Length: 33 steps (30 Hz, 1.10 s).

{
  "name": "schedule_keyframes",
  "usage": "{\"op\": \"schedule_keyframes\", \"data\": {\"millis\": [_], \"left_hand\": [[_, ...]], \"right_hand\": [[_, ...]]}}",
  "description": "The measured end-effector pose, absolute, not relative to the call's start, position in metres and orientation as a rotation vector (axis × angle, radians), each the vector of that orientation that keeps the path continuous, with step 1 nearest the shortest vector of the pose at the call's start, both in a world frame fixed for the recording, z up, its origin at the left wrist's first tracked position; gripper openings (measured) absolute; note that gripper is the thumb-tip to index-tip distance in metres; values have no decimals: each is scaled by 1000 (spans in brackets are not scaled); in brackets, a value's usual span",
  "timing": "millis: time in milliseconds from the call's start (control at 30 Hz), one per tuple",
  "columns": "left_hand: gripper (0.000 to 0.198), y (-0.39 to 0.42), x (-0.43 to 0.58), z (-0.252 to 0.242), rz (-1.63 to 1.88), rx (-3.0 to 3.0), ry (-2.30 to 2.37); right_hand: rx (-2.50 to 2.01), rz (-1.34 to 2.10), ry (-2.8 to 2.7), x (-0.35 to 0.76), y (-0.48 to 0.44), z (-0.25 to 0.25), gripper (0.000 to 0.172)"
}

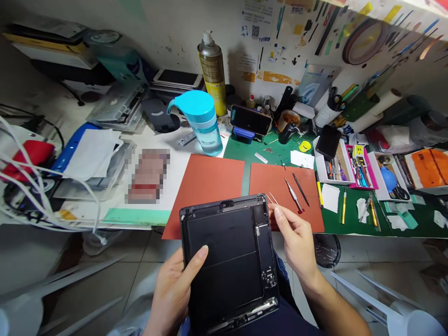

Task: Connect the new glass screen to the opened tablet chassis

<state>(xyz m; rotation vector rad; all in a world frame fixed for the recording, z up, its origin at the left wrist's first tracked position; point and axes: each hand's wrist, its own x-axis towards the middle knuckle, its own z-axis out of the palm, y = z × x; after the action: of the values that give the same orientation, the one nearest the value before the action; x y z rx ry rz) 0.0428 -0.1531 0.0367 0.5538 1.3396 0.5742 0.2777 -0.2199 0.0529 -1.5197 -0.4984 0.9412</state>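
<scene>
An opened tablet housing (224,261), black inside with its battery and circuit parts exposed, is tilted up over my lap at the front of the desk. My left hand (177,280) grips its left side, thumb pressed on the inner face. At the upper right edge is my right hand (297,238), thumb and fingers pinched together. Two thin metal tips, apparently tweezers (272,198), stick out beyond those fingers; the rest of them is hidden. Just behind, on the right brown mat (273,176), lie a silver screwdriver (293,195) and a slim black stick (301,189).
Another brown mat (213,182) lies to the left. Behind it stand a blue-lidded water jug (201,123), a spray can (212,70) and a propped phone (250,120). Tool trays (336,161) line the right side. White cables (45,196) hang over the left edge.
</scene>
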Motion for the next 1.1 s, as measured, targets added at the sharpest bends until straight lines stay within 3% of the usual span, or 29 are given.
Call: {"op": "schedule_keyframes", "data": {"millis": [267,667,1100], "left_hand": [[73,-142,51,45,640,581,1339],[65,-143,61,40,694,439,1091],[79,-134,72,21,719,439,1239]], "right_hand": [[-1429,1294,-503,266,-246,37,35],[-1529,1175,-442,267,-250,23,34],[-1591,1208,-484,283,-240,12,46]]}}
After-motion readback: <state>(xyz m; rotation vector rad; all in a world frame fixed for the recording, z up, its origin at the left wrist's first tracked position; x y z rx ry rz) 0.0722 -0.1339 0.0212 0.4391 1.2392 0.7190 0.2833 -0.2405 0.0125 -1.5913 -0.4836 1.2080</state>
